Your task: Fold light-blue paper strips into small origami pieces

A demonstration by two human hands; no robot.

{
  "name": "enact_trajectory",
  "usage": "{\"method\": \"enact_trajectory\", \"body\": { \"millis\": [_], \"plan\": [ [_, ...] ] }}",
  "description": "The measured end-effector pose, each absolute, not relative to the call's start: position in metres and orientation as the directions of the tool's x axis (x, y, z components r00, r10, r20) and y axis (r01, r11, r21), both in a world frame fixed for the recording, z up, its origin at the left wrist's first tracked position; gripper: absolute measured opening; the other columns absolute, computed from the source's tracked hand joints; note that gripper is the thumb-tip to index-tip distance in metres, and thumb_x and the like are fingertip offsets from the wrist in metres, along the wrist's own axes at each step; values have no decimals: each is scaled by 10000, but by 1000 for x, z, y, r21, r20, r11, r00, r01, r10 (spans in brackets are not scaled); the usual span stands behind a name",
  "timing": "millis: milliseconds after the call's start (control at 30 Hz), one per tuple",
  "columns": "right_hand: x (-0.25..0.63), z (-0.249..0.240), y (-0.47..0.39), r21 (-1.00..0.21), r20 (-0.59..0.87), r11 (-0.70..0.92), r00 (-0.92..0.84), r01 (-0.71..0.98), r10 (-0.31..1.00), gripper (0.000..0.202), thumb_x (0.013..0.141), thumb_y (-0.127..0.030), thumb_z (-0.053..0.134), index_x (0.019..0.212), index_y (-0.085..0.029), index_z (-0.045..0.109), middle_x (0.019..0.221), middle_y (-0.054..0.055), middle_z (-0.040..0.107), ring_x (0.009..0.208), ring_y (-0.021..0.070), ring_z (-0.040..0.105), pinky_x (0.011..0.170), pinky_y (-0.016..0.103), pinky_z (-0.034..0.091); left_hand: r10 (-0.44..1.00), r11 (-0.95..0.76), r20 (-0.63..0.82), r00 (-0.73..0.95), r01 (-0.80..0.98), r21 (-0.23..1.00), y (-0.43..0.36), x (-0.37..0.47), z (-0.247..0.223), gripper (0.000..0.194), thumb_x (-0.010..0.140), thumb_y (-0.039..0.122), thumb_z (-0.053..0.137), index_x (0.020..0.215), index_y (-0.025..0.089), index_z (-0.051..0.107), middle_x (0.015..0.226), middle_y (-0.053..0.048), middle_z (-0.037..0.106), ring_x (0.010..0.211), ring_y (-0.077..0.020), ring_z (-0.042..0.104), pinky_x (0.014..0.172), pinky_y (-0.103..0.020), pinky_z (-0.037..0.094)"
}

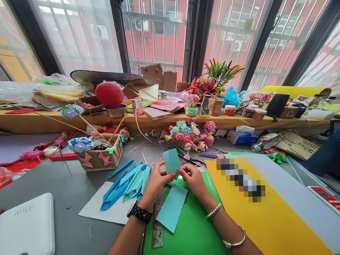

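Between my two hands is a small light-blue sheet of paper (pixel 172 161), held up above the green mat. My left hand (pixel 156 179) is closed on its left edge, thumb in front. At its lower right corner, my right hand (pixel 192 178) pinches the paper between thumb and fingers. Below them a second light-blue paper strip (pixel 173 209) lies on the green mat (pixel 187 238), beside a patterned ruler (pixel 157 226). To the left, several folded blue paper strips (pixel 130 183) rest on a white sheet (pixel 94 202).
A white power bank-like device (pixel 28 225) lies at the left. Behind it stands a cardboard basket (pixel 100 159) with paper flowers. Yellow paper (pixel 245 218) covers the right side. Crocheted flowers (pixel 187 134) stand behind my hands, below a cluttered shelf (pixel 158 122). A dark bottle (pixel 327 151) leans at far right.
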State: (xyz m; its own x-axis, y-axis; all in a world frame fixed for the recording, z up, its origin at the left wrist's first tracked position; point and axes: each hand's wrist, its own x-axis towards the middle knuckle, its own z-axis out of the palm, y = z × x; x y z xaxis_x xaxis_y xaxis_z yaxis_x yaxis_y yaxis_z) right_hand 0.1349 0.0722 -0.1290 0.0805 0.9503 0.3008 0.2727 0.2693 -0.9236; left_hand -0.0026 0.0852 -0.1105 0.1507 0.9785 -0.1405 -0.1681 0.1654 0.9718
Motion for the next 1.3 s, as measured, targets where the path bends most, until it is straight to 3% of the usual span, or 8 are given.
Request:
{"method": "enact_trajectory", "body": {
  "millis": [200,333,533,667,900,1067,1300],
  "plan": [
    [135,-129,71,-902,326,295,47,315,944,240,763,-369,507,610,-184,518,567,-19,496,501,121,456,466,220,367,977,169,-137,162,-201,965,83,-2,-108,644,430,211,783,977,132,451,612,7,642,520,-122,574,494,-214,406],
    [135,-127,69,-871,351,333,-16,360,936,316,822,-393,412,606,-184,508,553,-14,505,494,120,463,474,222,367,974,206,-174,145,-243,948,78,0,-101,540,460,219,777,897,149,468,640,18,628,560,-116,579,559,-228,449],
    [131,-130,67,-798,408,400,-84,451,909,315,853,-341,346,584,-204,439,554,-10,476,529,136,451,525,250,345,973,230,-209,102,-302,925,73,2,-96,375,477,182,767,716,190,478,479,111,432,498,-79,518,590,-211,466],
    [127,-132,66,-770,445,417,-63,482,893,283,847,-337,345,594,-221,397,573,-3,457,558,154,427,546,270,338,971,238,-220,92,-312,920,72,3,-95,357,481,181,767,669,183,463,481,111,409,497,-72,505,579,-201,464],
    [120,-126,62,-785,449,435,-79,442,890,260,859,-315,298,623,-227,362,597,-4,419,577,159,427,575,278,353,979,204,-198,54,-345,916,71,1,-89,397,504,133,755,704,186,416,468,127,405,482,-60,503,584,-192,468],
    [121,-128,64,-842,403,413,-104,347,909,249,863,-328,307,674,-207,415,566,-24,443,497,125,437,509,245,370,979,194,-206,7,-371,908,72,1,-92,402,577,95,714,735,201,359,479,130,383,483,-56,512,591,-186,480],
    [120,-127,64,-895,353,355,-58,269,934,217,829,-314,416,647,-197,427,552,-37,450,479,99,432,469,214,360,977,190,-211,-20,-361,913,72,5,-95,418,593,55,695,816,197,371,534,99,476,529,-81,567,618,-204,497]
  ]
}}
